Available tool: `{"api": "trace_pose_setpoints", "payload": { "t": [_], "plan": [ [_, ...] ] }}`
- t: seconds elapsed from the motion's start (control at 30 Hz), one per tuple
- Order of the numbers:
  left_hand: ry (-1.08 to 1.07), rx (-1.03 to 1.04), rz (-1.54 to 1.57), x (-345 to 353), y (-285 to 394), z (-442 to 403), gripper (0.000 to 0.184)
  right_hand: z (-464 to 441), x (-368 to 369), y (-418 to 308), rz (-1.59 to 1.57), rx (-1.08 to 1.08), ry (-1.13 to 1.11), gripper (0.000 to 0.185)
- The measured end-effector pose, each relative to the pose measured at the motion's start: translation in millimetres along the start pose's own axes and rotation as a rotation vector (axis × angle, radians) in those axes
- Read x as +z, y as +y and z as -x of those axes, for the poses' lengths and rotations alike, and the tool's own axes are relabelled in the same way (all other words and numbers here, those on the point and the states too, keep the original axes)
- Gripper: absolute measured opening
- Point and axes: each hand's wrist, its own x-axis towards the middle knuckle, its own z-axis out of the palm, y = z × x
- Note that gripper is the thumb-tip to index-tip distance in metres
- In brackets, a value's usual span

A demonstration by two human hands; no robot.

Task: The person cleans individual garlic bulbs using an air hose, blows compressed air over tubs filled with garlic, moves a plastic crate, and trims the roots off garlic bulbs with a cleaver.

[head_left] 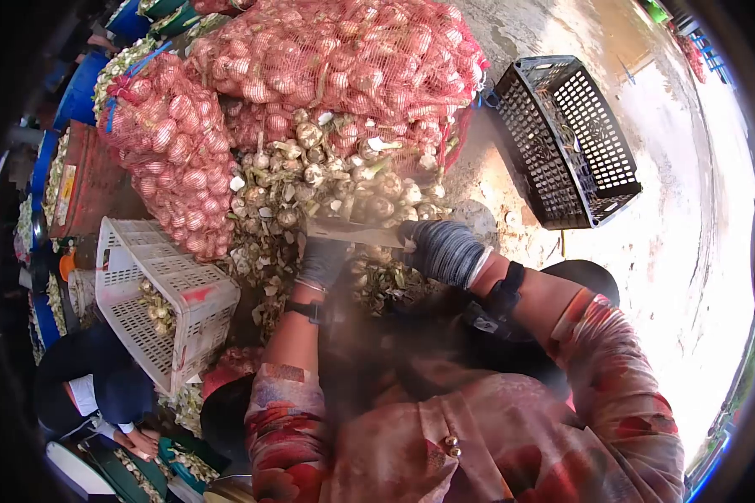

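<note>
My right hand [445, 251], in a grey striped glove, is closed round the handle end of a broad-bladed knife [356, 232]. The blade reaches left across to my left hand [321, 261], also gloved and slightly blurred. The fingers there look curled in at the blade's far end; what they hold, if anything, is hidden. Just beyond both hands lies a heap of loose garlic bulbs [310, 173] with stems. Trimmed stalks and peelings [386, 285] are scattered below the blade.
Red mesh sacks of garlic [335, 59] stand behind the heap, another sack [172, 159] to the left. A white crate [197, 293] with some bulbs is at left, a black crate [575, 151] at right. Another person's hands [143, 443] work at lower left.
</note>
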Motion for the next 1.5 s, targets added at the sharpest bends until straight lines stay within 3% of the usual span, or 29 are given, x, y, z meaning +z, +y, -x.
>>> {"api": "trace_pose_setpoints", "payload": {
  "t": [0.03,0.13,0.2,0.27,0.3,0.4,0.43,0.47,0.53,0.57,0.6,0.63,0.67,0.73,0.8,0.87,0.9,0.93,0.97,1.0,1.07,1.1,1.17,1.33,1.4,1.5],
  "plan": [
    [0.004,-0.006,-0.006,-12,3,8,0.025,0,7,-1,0.021,-0.071,0.021,0.033],
    [0.248,-0.001,0.393,-44,17,33,0.029,6,5,-13,0.122,-0.155,0.050,0.029],
    [0.166,-0.153,0.874,-53,20,53,0.028,1,7,-4,0.056,-0.144,0.058,0.027],
    [0.100,-0.423,1.302,-106,36,59,0.031,-23,27,50,0.200,0.086,-0.121,0.027],
    [0.238,-0.391,1.324,-110,40,61,0.033,-18,16,45,0.318,-0.114,-0.081,0.029],
    [0.168,-0.266,1.228,-100,34,62,0.034,-5,15,6,-0.451,0.100,0.009,0.051],
    [0.206,-0.176,0.906,-119,41,57,0.040,-5,20,-9,-0.532,-0.089,0.124,0.052],
    [0.194,-0.174,0.916,-122,46,54,0.040,-6,23,-23,-0.596,-0.287,0.224,0.054],
    [0.321,-0.208,0.927,-134,61,50,0.051,-12,19,-37,-0.621,-0.343,0.176,0.048],
    [0.413,-0.328,1.205,-150,77,51,0.055,-6,10,-40,-0.624,-0.341,0.179,0.048],
    [0.419,-0.326,1.201,-149,75,52,0.055,-1,-7,-47,-0.718,-0.066,0.041,0.044],
    [0.402,-0.384,1.476,-143,71,52,0.052,0,-16,-52,-0.798,0.212,-0.103,0.041],
    [0.380,-0.443,1.753,-132,66,53,0.050,-1,-11,-53,-0.790,0.204,-0.109,0.041],
    [0.401,-0.240,0.670,-107,56,52,0.040,2,13,-47,-1.228,0.266,-0.052,0.034],
    [0.225,-0.406,0.917,-99,61,51,0.034,-3,23,-38,-1.272,0.237,-0.100,0.032],
    [0.173,-0.468,0.978,-93,63,54,0.030,6,1,-57,-0.924,0.170,-0.138,0.032],
    [0.259,-0.490,1.490,-108,67,53,0.029,-1,15,-45,-0.792,-0.024,-0.010,0.032],
    [0.345,-0.493,2.002,-115,67,52,0.028,0,14,-42,-0.796,-0.022,-0.011,0.032],
    [0.341,-0.497,2.000,-114,65,52,0.028,3,9,-39,-0.476,-0.121,0.134,0.031],
    [0.425,-0.446,1.773,-111,62,51,0.036,6,3,-38,-0.151,-0.215,0.272,0.029],
    [0.491,-0.396,1.546,-95,53,54,0.046,21,-15,-50,-0.110,-0.230,0.206,0.024],
    [0.379,-0.270,1.191,-74,41,59,0.042,26,-16,-51,0.004,-0.304,0.204,0.023],
    [0.362,-0.019,0.377,-41,33,67,0.040,28,-10,-51,0.109,-0.377,0.195,0.023],
    [0.426,-0.066,0.297,-18,34,82,0.041,27,-2,-51,0.084,-0.386,0.082,0.025],
    [0.355,-0.162,0.477,-12,33,85,0.045,27,5,-48,0.066,-0.424,0.100,0.027],
    [0.440,-0.138,0.422,-17,39,80,0.047,20,15,-45,0.102,-0.365,0.065,0.029]
  ]
}}
